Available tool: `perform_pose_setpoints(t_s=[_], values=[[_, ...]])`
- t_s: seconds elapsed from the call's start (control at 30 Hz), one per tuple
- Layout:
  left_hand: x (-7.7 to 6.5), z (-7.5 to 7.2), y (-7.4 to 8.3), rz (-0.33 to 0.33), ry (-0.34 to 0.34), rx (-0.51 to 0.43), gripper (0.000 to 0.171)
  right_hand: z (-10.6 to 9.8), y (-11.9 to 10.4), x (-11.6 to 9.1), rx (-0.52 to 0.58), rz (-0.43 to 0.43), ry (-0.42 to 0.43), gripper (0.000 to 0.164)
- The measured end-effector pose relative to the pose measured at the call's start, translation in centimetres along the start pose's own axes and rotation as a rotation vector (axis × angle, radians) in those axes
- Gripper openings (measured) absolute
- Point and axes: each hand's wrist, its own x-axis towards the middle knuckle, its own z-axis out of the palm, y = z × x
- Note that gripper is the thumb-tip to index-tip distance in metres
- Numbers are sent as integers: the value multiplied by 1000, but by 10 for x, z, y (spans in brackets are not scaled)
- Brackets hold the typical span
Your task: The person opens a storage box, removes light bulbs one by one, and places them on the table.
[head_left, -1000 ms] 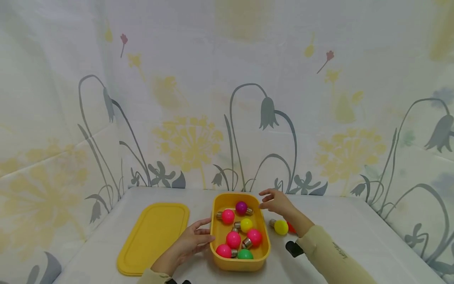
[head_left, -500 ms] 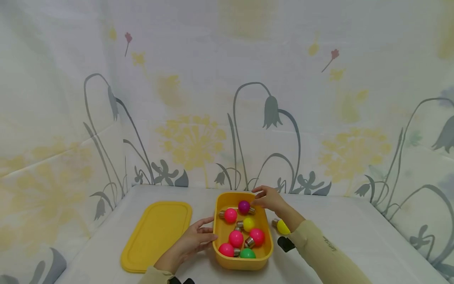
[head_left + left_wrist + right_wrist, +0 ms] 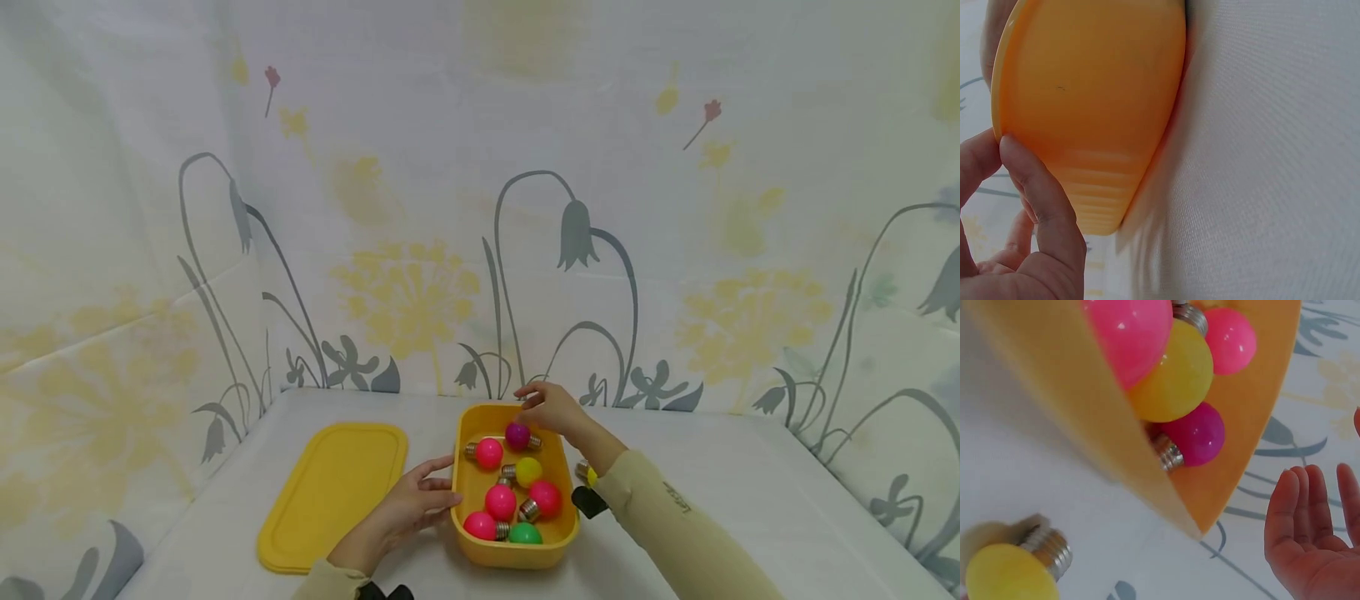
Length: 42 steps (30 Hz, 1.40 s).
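Seven bulbs in the yellow box: four pink bulbs, one purple bulb at the far end, one yellow bulb mid-box, one green bulb at the near wall. Metal screw bases, pointing every which way.

Box is on the white table, about center, long side running away from the person. Surface is pale; left wrist view shows a fine woven texture and soft shadow along the box's bottom edge. Flat yellow lid lies left of the box, apart from it, rounded corners, raised border. Loose yellow bulb on the table right of the box, mostly behind the right forearm in head view.

Room: printed backdrop behind the table and along both sides. Gray bellflowers, yellow seed heads, small red sprigs. Some creases, left panel especially. Light is dim and even.

Left hand: thumb and a finger pinching the box rim on its left side. Right hand: released, fingers loosely bent, over the far right corner near the purple bulb; right wrist view has it clear of the box wall. Beige sleeves, dark wrist straps.
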Motion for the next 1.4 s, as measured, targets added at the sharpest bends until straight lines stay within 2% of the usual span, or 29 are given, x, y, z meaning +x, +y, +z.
perform_pose_setpoints(t_s=[0.3, 0.63, 0.87, 1.17, 1.4], values=[[2, -1, 0, -7, -3, 6, 63, 16, -3, 8, 3, -13, -10, 37], [1, -2, 1, 6, -28, 1, 63, 34, -4, 4, -3, 6, -61, 34], [1, -2, 1, 13, -35, -9, 64, 42, 3, 6, 10, -3, -89, 34], [2, -2, -1, 27, -52, -24, 63, 53, 17, 11, -30, 10, -83, 30], [1, -2, 0, 17, -38, -18, 63, 55, 19, 9, -34, 38, -147, 32]])
